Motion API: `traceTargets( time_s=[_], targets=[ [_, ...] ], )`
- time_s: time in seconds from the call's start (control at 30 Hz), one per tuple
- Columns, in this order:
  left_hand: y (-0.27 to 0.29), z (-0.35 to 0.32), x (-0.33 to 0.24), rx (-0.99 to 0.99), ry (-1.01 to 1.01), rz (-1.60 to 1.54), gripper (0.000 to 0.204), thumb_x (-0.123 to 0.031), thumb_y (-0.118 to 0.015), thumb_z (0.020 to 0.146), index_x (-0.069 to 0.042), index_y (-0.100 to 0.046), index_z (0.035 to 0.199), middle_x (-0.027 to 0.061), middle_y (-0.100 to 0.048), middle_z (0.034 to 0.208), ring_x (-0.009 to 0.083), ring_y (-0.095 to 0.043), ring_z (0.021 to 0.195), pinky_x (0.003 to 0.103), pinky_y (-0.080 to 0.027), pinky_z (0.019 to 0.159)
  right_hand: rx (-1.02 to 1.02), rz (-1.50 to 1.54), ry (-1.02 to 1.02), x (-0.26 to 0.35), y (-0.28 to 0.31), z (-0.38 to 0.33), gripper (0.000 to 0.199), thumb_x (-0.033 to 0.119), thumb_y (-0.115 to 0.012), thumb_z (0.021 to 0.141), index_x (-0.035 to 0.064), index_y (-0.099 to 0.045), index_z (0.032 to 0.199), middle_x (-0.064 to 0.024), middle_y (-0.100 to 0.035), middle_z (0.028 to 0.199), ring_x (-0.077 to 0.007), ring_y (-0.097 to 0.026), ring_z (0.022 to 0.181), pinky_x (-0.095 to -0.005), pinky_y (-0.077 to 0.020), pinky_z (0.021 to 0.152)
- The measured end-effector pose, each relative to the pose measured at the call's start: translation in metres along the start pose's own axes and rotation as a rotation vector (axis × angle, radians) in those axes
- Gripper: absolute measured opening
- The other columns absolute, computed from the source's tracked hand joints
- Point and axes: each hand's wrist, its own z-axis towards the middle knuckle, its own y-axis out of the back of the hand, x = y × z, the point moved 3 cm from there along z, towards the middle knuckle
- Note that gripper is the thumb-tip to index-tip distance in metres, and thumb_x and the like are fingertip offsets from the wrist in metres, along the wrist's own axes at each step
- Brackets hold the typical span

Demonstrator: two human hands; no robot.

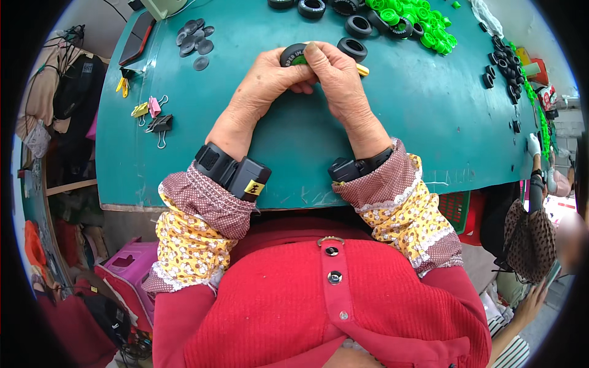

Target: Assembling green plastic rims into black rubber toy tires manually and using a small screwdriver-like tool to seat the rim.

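Observation:
Over the far middle of the green table (pixel 423 129), a black toy tyre (pixel 290 54) with a bright green wheel hub (pixel 299 60) in it is held between my two hands. My left hand (pixel 268 75) wraps its fingers round the tyre from the left. From the right, my right hand (pixel 337 73) grips it, its thumb pressed against the tyre's edge by the hub. A yellow stick-like piece (pixel 363 70) shows beside my right hand's knuckles; whether the hand holds it is hidden. Just beyond that hand lies a loose black tyre (pixel 352 48).
More tyres (pixel 358 26) and a heap of green hubs (pixel 432 27) lie at the far edge. Flat dark discs (pixel 201 62), binder clips (pixel 161 124) and a red-edged phone-like slab (pixel 137 39) are on the left. Small black tyres (pixel 504 64) line the right; another person sits there.

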Motion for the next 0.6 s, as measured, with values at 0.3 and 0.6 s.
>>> traceTargets(
  time_s=[0.3,0.6],
  targets=[
    [-0.006,-0.010,-0.010,-0.034,-0.013,0.078,0.023,-0.021,-0.063,0.076,-0.001,-0.057,0.086,0.0046,-0.060,0.068,0.0099,-0.057,0.060,0.020,-0.046,0.055,-0.022,0.095,-0.093,0.001,-0.006,-0.003,0.025,0.026,-0.049,0.087,0.0021,-0.054,0.085,0.0010,-0.050,0.065,-0.0053,-0.044,0.051,-0.0193,-0.0369,0.044],
    [-0.010,-0.006,-0.002,-0.072,-0.063,0.210,0.018,-0.020,-0.060,0.076,-0.004,-0.060,0.082,0.0029,-0.060,0.070,0.0078,-0.055,0.060,0.020,-0.044,0.056,-0.029,0.277,-0.182,-0.006,0.004,0.002,0.024,0.027,-0.052,0.085,0.0033,-0.054,0.080,-0.0022,-0.052,0.064,-0.0090,-0.044,0.050,-0.0213,-0.0370,0.043]
  ],
)
